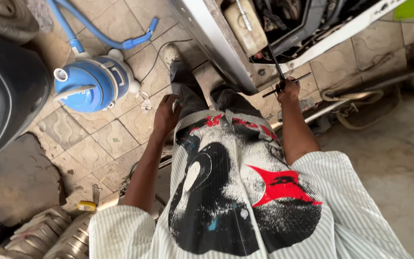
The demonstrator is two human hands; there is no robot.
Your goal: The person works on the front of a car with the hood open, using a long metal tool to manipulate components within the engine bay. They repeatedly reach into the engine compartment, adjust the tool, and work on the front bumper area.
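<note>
Right hand (288,90): raised at the edge of the open engine bay, fingers curled closed around the crossbar of a dark T-handle wrench (280,76).
T-handle wrench: its long thin shaft runs up and slightly left from the fist into the engine bay; the crossbar sticks out on both sides of the hand, tilted, with its right end higher.
Left hand (166,115): hanging low beside the left thigh, fingers loosely bent and pointing down, resting against the dark trouser leg (188,93); it holds nothing that shows.
Engine bay (293,24): top of the view, framed by white body panels (212,33), with black hoses and a cream-coloured fluid tank (245,24) inside, just left of the wrench shaft.
Shirt (245,201): striped, light, with a large black, white and red print, filling the lower middle.
Vacuum cleaner (94,81): blue canister with a blue hose, standing on the tiled floor (106,139) well to the left of the left hand.
Tyre (5,91): black, at the left edge.
Metal parts (49,235): ribbed grey pieces lying at the lower left corner.
</note>
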